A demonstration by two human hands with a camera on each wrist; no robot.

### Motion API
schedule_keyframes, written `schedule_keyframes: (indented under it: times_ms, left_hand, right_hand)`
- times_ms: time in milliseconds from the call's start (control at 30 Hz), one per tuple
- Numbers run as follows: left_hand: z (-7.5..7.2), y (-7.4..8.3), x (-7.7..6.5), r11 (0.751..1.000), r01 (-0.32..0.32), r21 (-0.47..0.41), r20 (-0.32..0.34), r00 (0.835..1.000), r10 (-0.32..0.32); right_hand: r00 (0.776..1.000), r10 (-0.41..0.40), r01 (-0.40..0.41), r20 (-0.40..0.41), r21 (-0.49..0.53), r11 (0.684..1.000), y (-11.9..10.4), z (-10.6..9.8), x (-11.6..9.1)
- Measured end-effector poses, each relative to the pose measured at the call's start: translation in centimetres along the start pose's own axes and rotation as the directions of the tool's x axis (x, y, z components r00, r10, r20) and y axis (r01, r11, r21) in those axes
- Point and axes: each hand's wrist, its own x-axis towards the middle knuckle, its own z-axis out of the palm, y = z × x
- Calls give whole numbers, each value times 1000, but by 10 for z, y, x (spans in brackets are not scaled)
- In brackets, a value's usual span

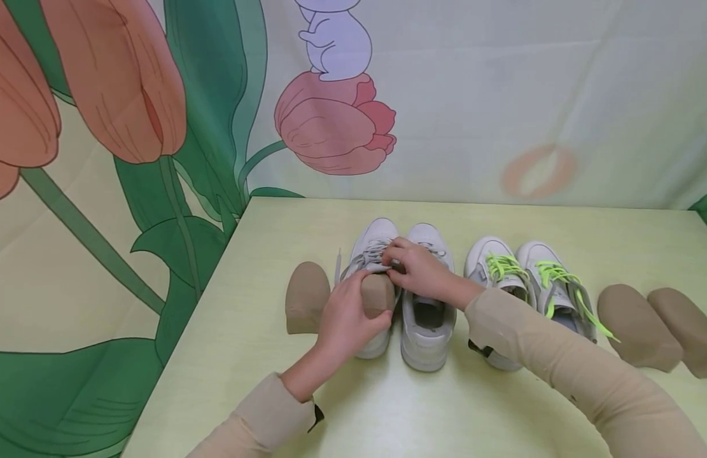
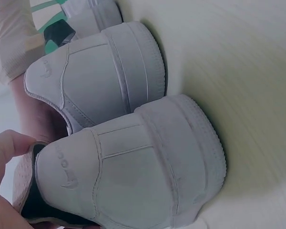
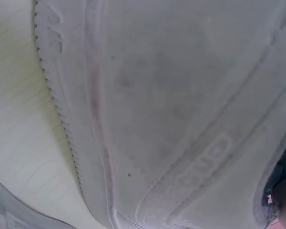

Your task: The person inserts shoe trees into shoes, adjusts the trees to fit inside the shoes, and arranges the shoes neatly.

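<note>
In the head view, my left hand (image 1: 343, 321) grips a brown shoe insert (image 1: 378, 294) at the opening of the left white sneaker (image 1: 373, 347) with grey laces. My right hand (image 1: 423, 270) reaches over from the right and pinches that sneaker's tongue (image 1: 376, 275) just above the insert. Beside it stands the matching right sneaker (image 1: 426, 353), its opening facing up. The left wrist view shows a sneaker's white heel (image 2: 128, 167), with left-hand fingers (image 2: 7, 152) at its collar. A white sneaker side (image 3: 181, 95) fills most of the right wrist view.
A second brown insert (image 1: 307, 299) lies left of the sneakers. To the right stand white sneakers with neon laces (image 1: 504, 264), partly behind my right sleeve, and two more inserts (image 1: 639, 327). The pale table (image 1: 227, 375) meets a printed cloth (image 1: 456, 127) at the back.
</note>
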Motion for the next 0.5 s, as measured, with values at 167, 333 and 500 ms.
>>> schedule_keyframes:
  times_ms: [167,333,500]
  left_hand:
    - [0,1,-1,1000,-9,21,-11,1000,9]
    - [4,-1,-3,999,-28,22,-42,999,29]
    - [6,-2,-2,998,-45,32,-58,997,47]
  right_hand:
    - [1000,3,-3,4,2,1000,1,1,-1]
    - [1000,4,-4,4,3,1000,0,0,-1]
    - [1000,-2,2,-8,-4,1000,-1,0,-1]
